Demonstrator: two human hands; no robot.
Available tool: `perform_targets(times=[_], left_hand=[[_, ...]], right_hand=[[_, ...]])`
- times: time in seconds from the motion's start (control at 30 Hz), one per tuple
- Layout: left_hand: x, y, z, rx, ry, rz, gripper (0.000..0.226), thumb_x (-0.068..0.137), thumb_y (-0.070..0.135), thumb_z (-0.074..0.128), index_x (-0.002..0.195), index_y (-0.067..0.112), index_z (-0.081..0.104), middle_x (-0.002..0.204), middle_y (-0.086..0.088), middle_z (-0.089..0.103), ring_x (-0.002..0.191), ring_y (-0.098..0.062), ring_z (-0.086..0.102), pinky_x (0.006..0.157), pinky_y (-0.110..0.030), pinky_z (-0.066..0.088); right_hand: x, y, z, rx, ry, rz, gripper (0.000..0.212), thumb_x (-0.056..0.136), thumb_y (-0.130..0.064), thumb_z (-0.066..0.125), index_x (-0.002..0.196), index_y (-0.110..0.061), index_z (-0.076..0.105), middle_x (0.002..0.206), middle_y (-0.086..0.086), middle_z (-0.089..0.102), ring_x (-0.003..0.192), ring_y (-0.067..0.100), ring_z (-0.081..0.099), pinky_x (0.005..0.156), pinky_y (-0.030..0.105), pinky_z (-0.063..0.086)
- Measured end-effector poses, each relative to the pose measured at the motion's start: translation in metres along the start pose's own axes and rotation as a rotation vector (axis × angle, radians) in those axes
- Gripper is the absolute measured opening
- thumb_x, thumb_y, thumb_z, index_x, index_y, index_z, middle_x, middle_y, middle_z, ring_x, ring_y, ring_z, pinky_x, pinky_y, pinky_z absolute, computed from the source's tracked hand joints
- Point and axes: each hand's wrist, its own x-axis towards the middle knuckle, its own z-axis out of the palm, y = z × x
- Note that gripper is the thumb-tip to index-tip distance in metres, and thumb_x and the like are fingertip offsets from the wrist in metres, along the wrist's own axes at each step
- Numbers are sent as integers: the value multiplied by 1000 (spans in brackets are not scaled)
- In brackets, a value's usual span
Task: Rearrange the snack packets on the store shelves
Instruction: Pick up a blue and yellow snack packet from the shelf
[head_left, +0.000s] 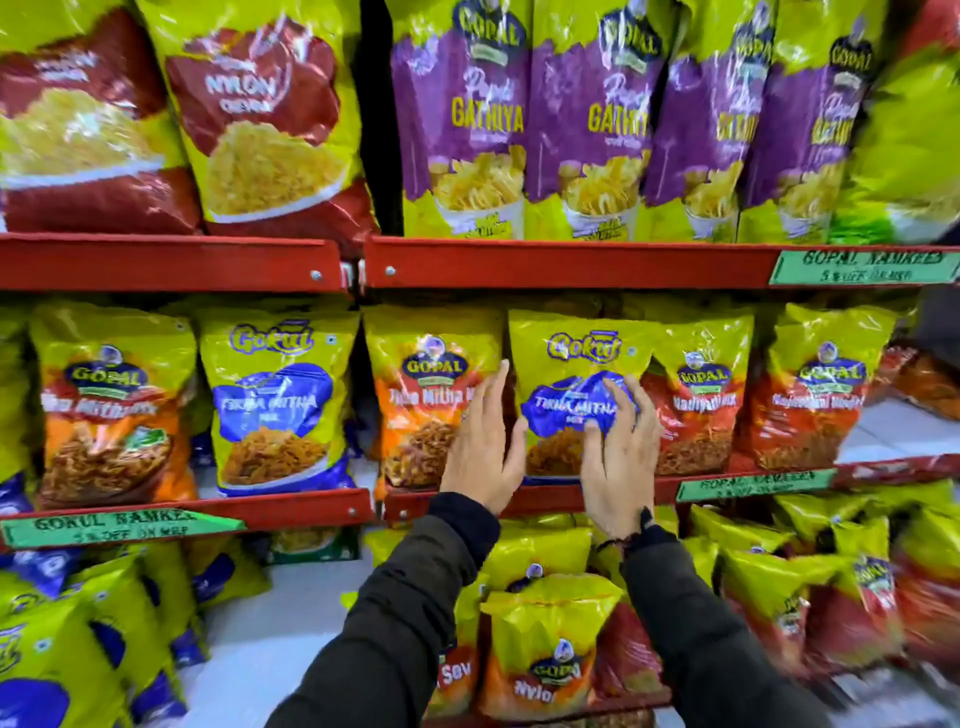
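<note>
A yellow and blue Gokul Tikha Mitha packet (571, 358) stands upright on the middle red shelf (545, 498), between an orange Gopal packet (421, 384) and a red Gopal packet (706, 395). My right hand (618, 452) lies on the blue packet's front right, fingers curled into its foil. My left hand (483, 447) is flat against the packet's left edge, fingers straight and overlapping the orange packet. Both forearms wear dark sleeves.
A second Gokul blue packet (275, 405) and an orange Gopal packet (109, 405) stand to the left. Purple Gathiya packets (467, 119) and red Nylon Sev packets (260, 114) fill the upper shelf. More packets crowd the lower shelf (545, 649). Green price labels (753, 486) hang on the shelf lips.
</note>
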Motion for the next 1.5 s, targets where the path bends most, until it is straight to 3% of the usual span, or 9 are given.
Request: perform_targets(times=[0.13,0.27,0.5,0.67,0.87,1.07,1.17,1.33,1.5], left_hand=[[-1,2,37,-475,-55,-383,57,101,30,39,153,20,17,157,11,20,150,-12,17,124,-30,15],[6,-2,62,-595,-158,-683,53,103,32,34,153,17,20,161,2,21,151,-14,17,122,-27,12],[8,1,73,-531,-212,-814,57,103,38,29,153,12,23,163,-4,19,152,-17,17,121,-28,9],[7,9,67,-519,-155,-701,79,88,68,25,150,20,32,158,1,33,149,-16,26,125,-41,16],[7,17,40,-625,-92,-634,66,93,62,30,145,23,42,151,4,45,142,-12,37,122,-40,25],[-26,14,-11,-637,1,-614,43,96,54,40,127,30,58,130,6,56,125,-6,48,111,-28,33],[-46,4,-45,-601,22,-628,16,99,42,42,98,45,57,102,25,52,98,27,45,92,-8,31],[-89,-32,-100,-612,95,-720,30,103,31,38,121,21,59,101,33,41,96,23,39,101,-16,25],[-123,-70,-146,-531,72,-744,30,103,27,37,78,44,39,82,26,34,74,39,37,75,6,29]], right_hand=[[2,38,7,304,-15,257,56,89,-21,39,144,-10,38,144,13,44,133,23,40,115,46,31],[5,65,12,551,-167,420,61,98,-8,39,154,-15,16,142,11,46,102,-5,54,92,9,41],[3,87,20,561,-312,378,45,99,-12,42,144,-8,42,139,-6,46,123,-9,39,96,-7,25],[3,79,16,616,-249,364,46,100,-13,42,146,-10,41,143,-6,46,132,0,39,100,-4,26],[6,49,-3,608,-101,322,45,98,-34,44,139,-18,52,129,-13,57,121,-1,50,100,8,34],[-30,6,-1,671,-67,418,43,98,-38,52,133,-14,60,127,-4,63,120,8,55,94,11,39],[-58,-26,11,711,-43,459,48,94,-42,54,131,-12,62,130,0,66,127,13,57,107,29,43],[-110,-86,41,737,-24,481,54,89,-45,56,127,-8,64,128,6,68,127,20,58,110,41,45],[-156,-131,75,748,-40,522,61,85,-55,55,126,-11,64,127,5,68,126,21,59,110,47,44]])
